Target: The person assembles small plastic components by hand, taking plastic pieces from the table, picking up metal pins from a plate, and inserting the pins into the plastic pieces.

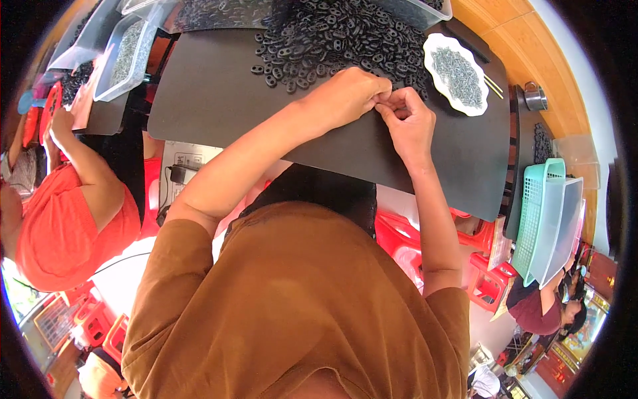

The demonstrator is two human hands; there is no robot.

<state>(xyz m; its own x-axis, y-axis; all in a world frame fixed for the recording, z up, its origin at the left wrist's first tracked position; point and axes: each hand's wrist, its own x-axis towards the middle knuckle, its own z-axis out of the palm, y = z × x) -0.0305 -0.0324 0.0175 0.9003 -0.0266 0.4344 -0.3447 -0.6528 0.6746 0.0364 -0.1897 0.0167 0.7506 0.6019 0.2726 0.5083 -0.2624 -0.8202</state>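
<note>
My left hand (pixel 352 94) and my right hand (pixel 407 118) meet over the dark table, fingertips pinched together at the near edge of a heap of small black two-holed parts (pixel 332 36). Whatever lies between the fingertips is hidden or too small to name. Both hands are closed. Just right of them stands a white scalloped dish (pixel 432 48) with many small, thin greyish pieces (pixel 458 76) in it.
Beside the dish lie thin yellowish sticks (pixel 493 86). A clear bin (pixel 106 93) of small pieces stands at the left, near a person in red (pixel 73 219). Green baskets (pixel 535 223) stand at the right. A metal cup (pixel 535 97) sits beyond the table's right edge.
</note>
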